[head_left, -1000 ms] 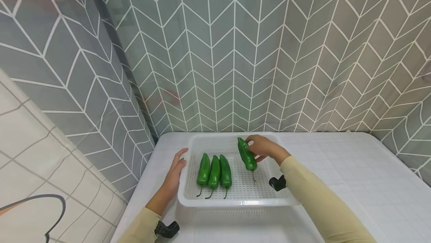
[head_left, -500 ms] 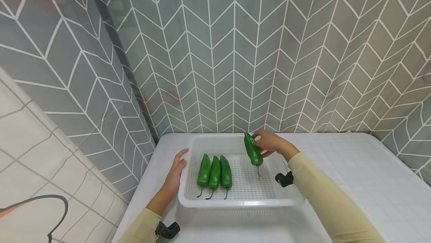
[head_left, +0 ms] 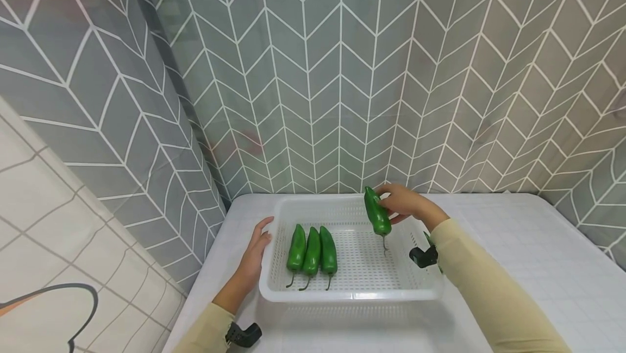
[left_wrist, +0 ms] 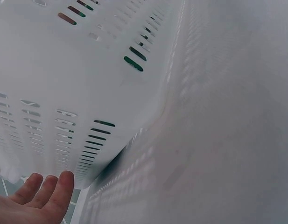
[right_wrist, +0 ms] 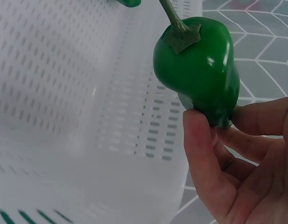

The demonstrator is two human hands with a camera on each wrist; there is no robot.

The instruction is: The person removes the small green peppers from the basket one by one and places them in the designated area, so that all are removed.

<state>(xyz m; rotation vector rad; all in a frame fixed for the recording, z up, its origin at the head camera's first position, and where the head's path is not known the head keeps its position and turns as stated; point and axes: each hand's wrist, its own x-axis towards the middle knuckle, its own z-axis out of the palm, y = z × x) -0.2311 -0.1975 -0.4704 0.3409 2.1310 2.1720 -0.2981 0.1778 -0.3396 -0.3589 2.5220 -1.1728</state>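
My right hand (head_left: 405,203) pinches a long green chili pepper (head_left: 377,213) above the back right part of a white slotted plastic basket (head_left: 349,295). The pepper is tilted, its stem hanging down toward me. In the right wrist view, thumb and fingers grip the pepper (right_wrist: 195,60) near its tip end. Side by side in the basket's left half lie several like peppers (head_left: 312,250), stems toward me. My left hand (head_left: 251,255) is at the basket's left wall with fingers extended; the left wrist view shows the hand (left_wrist: 41,203) beside the slotted wall.
Past the basket's right rim, something green (head_left: 427,238) shows partly behind my right wrist. The basket stands on a white-covered table (head_left: 508,244), which reaches farther to the right. A grey chevron-patterned curtain (head_left: 323,98) hangs behind the table.
My right hand has carried the pepper to the right and slightly upward. Green beyond the right rim has come into view behind the wrist. My left hand stays put.
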